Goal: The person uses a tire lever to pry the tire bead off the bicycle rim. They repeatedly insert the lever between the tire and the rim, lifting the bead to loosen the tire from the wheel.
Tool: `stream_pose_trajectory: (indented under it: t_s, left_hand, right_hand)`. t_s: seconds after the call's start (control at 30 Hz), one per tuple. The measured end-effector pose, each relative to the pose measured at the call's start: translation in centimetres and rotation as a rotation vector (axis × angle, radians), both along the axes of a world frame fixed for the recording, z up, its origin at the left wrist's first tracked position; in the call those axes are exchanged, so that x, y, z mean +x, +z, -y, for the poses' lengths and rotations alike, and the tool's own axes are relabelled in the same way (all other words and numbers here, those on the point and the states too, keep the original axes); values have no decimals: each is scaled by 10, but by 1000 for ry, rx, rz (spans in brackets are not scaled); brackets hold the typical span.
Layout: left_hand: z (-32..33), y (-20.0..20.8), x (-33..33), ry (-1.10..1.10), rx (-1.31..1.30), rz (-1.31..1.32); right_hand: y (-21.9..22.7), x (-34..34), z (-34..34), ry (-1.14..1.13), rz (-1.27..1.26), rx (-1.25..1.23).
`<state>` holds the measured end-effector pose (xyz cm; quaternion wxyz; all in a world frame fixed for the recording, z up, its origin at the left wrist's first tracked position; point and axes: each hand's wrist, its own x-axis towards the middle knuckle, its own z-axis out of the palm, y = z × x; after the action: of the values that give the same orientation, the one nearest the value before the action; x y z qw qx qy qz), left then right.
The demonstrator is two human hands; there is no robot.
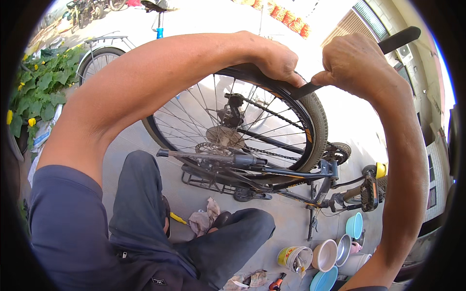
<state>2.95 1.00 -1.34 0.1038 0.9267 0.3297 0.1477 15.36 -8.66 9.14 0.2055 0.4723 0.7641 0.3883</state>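
Includes leafy plants point(46, 80) with yellow flowers point(32, 121) at left, a parked bicycle point(99, 51) at far left, orange sacks point(287, 18) at the far side, and a turquoise basin point(351, 226), a metal basin point(345, 247) and a bucket point(286, 257) at near right.

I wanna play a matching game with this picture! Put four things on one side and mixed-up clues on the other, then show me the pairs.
Things:
1. Right hand
2. Rag
3. Flowers
4. Wheel

Clues:
A. Yellow, among green leaves
B. Under the left hand
C. Gripping a black bar
D. Lying on the ground

Pairs: 1-C, 2-D, 3-A, 4-B
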Motion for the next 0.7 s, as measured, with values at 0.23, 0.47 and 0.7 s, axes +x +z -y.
stream_pose_trajectory:
  t_s: [0.23,0.47,0.7]
  left_hand:
    - [-12,-4,14,-11,58,-43]
    - [-3,0,28,-87,122,10]
    - [-2,-10,13,-19,221,15]
  right_hand:
    - [-13,-9,15,-140,128,18]
    - [-67,21,92,-195,29,195]
    - [-198,47,118,-112,-886,426]
